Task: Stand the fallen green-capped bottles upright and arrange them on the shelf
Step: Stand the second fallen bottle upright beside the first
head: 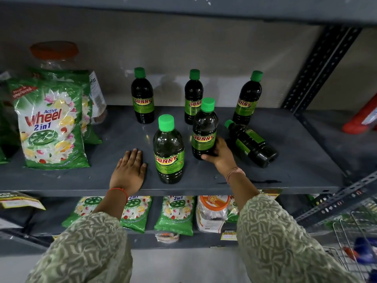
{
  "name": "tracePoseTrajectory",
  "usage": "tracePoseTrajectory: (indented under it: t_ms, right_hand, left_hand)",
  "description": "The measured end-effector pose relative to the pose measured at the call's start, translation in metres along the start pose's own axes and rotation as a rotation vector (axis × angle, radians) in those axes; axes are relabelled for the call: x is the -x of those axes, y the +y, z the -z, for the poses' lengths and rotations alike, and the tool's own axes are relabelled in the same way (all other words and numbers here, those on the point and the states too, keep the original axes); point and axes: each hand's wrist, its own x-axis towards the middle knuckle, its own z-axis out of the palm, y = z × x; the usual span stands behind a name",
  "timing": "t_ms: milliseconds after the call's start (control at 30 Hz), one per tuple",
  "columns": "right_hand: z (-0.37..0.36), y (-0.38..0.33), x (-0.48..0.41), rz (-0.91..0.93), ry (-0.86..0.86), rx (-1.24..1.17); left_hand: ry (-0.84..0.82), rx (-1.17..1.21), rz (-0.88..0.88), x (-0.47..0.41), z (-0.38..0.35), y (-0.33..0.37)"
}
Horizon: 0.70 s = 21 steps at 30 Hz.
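Note:
Several dark green-capped "Sunny" bottles are on the grey shelf [102,176]. Three stand upright in a back row: left [142,99], middle [192,92], right [247,99]. Another upright bottle [169,152] stands near the front edge. My right hand [221,155] grips the base of an upright bottle [204,129] in the middle. One bottle [252,145] lies on its side just right of that hand, cap pointing back-left. My left hand [129,170] rests flat on the shelf, fingers apart, left of the front bottle and holding nothing.
Green "Wheel" detergent bags [51,123] and a clear jar with an orange lid [55,54] fill the shelf's left side. A slotted steel upright [318,68] bounds the right. The lower shelf holds more bags [175,215]. A wire basket [355,231] is at bottom right.

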Motion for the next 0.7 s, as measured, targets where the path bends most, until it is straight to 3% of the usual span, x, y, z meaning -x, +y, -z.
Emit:
tracePoseTrajectory:
  t_ms: [200,367,700]
  right_hand:
    - [-0.006,-0.003,0.002,-0.009,0.046,0.098]
    - [-0.006,0.000,0.045,-0.009,-0.038,0.158]
    - [-0.005,-0.005,0.081,0.015,-0.091,0.063]
  left_hand:
    - [-0.007,0.002,0.002,0.000,0.000,-0.001]
    - [-0.022,0.007,0.004,0.000,0.002,0.000]
    - [-0.044,0.001,-0.011,0.001,0.004,0.002]
